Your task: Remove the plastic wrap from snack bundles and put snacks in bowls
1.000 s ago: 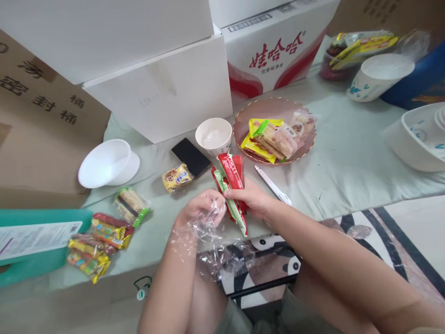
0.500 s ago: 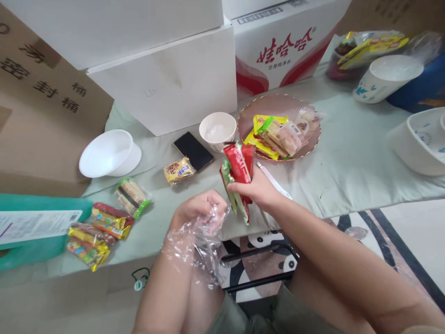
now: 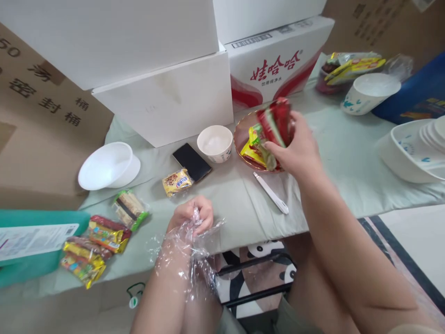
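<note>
My left hand (image 3: 195, 214) is closed around a crumpled clear plastic bag (image 3: 203, 260), which hangs down over my wrist near the table's front edge. In my right hand (image 3: 299, 148) are several red and green snack packets (image 3: 276, 121), blurred a little by motion. They hang above a pinkish gold-rimmed plate (image 3: 239, 157) and hide much of it. Yellow snack packets (image 3: 252, 153) lie on the plate. In front of it rests a white utility knife (image 3: 271, 192). A white patterned paper cup (image 3: 214, 144) stands left of the plate.
A black phone (image 3: 192, 161) and a yellow snack packet (image 3: 177, 182) lie mid-table. Farther left are a white bowl (image 3: 108, 167), several wrapped snacks (image 3: 109, 234) and a teal package (image 3: 34, 248). White boxes (image 3: 163, 99) line the back. Cups and a white basket (image 3: 403, 150) stand right.
My right hand has carried the red and green packets up and rightward to over the plate. My left hand, still gripping the plastic bag, has shifted slightly left and down.
</note>
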`<state>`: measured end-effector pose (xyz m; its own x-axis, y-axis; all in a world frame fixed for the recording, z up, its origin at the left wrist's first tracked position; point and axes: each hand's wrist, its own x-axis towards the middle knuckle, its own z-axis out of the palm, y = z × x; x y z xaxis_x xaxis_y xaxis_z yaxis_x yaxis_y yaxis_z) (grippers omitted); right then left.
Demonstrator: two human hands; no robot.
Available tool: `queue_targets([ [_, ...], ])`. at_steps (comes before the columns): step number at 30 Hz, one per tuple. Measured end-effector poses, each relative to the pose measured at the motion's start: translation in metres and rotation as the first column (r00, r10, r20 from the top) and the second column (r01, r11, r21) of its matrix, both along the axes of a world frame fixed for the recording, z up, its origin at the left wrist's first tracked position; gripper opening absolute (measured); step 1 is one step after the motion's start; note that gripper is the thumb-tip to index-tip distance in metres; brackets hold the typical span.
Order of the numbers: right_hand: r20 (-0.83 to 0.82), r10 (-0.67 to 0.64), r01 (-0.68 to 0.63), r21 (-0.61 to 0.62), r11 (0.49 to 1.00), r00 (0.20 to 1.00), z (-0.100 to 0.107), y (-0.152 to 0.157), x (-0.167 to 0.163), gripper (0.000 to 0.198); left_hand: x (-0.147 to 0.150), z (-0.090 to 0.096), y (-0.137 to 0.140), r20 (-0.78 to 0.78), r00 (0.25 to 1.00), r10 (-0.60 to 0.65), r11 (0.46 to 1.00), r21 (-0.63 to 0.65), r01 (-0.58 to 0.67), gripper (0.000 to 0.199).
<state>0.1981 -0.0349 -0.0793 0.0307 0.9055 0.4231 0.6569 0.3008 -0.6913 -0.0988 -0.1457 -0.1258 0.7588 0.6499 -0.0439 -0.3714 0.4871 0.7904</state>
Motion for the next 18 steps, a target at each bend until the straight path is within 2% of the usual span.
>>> queue_targets([
  [3, 0.052, -0.075, 0.078, -0.070, 0.994, 0.996, -0.003, -0.003, -0.003, 0.054, 0.001, 0.000, 0.003, 0.034, 0.999, -0.021, 1.000, 0.018, 0.020, 0.055],
  [6, -0.019, -0.094, 0.094, -0.022, 0.995, 0.995, 0.012, -0.013, -0.007, 0.032, 0.002, 0.000, 0.004, 0.087, 0.995, -0.043, 0.999, 0.037, 0.040, 0.052],
  [8, -0.152, 0.008, -0.009, -0.004, 1.000, 0.988, 0.026, -0.024, -0.011, 0.024, 0.002, -0.001, 0.005, 0.086, 0.996, -0.018, 1.000, 0.015, 0.017, 0.049],
  [9, -0.228, 0.130, -0.138, -0.017, 0.990, 0.965, 0.032, -0.031, -0.015, 0.022, 0.002, -0.001, 0.005, 0.073, 0.997, 0.008, 1.000, -0.005, -0.008, 0.048],
  [10, -0.295, 0.294, -0.318, -0.038, 0.947, 0.909, 0.036, -0.039, -0.021, 0.022, 0.002, -0.001, 0.005, 0.057, 0.998, 0.036, 0.999, -0.024, -0.035, 0.046],
  [11, -0.345, 0.468, -0.516, -0.059, 0.854, 0.814, 0.038, -0.047, -0.028, 0.025, 0.002, -0.001, 0.006, 0.050, 0.997, 0.063, 0.998, -0.033, -0.062, 0.044],
  [12, -0.374, 0.624, -0.694, -0.083, 0.715, 0.687, 0.037, -0.055, -0.036, 0.032, 0.002, 0.000, 0.006, 0.059, 0.994, 0.087, 0.996, -0.030, -0.085, 0.042],
  [13, -0.382, 0.737, -0.820, -0.113, 0.562, 0.558, 0.034, -0.062, -0.044, 0.044, 0.002, 0.003, 0.006, 0.078, 0.990, 0.115, 0.993, -0.020, -0.113, 0.041],
  [14, -0.380, 0.802, -0.887, -0.155, 0.436, 0.460, 0.028, -0.068, -0.052, 0.057, 0.002, 0.006, 0.007, 0.098, 0.983, 0.158, 0.987, -0.010, -0.158, 0.039],
  [15, -0.380, 0.829, -0.912, -0.209, 0.354, 0.409, 0.021, -0.073, -0.059, 0.064, 0.002, 0.009, 0.007, 0.115, 0.968, 0.225, 0.974, -0.007, -0.226, 0.038],
  [16, -0.387, 0.828, -0.909, -0.266, 0.321, 0.406, 0.013, -0.076, -0.065, 0.061, 0.001, 0.014, 0.006, 0.119, 0.943, 0.310, 0.950, -0.017, -0.310, 0.036],
  [17, -0.395, 0.807, -0.890, -0.319, 0.326, 0.438, 0.005, -0.078, -0.069, 0.047, 0.000, 0.018, 0.006, 0.102, 0.905, 0.413, 0.911, -0.037, -0.412, 0.035],
  [18, -0.409, 0.769, -0.862, -0.356, 0.361, 0.491, -0.002, -0.079, -0.071, 0.030, -0.002, 0.022, 0.005, 0.066, 0.857, 0.510, 0.860, -0.057, -0.508, 0.034],
])
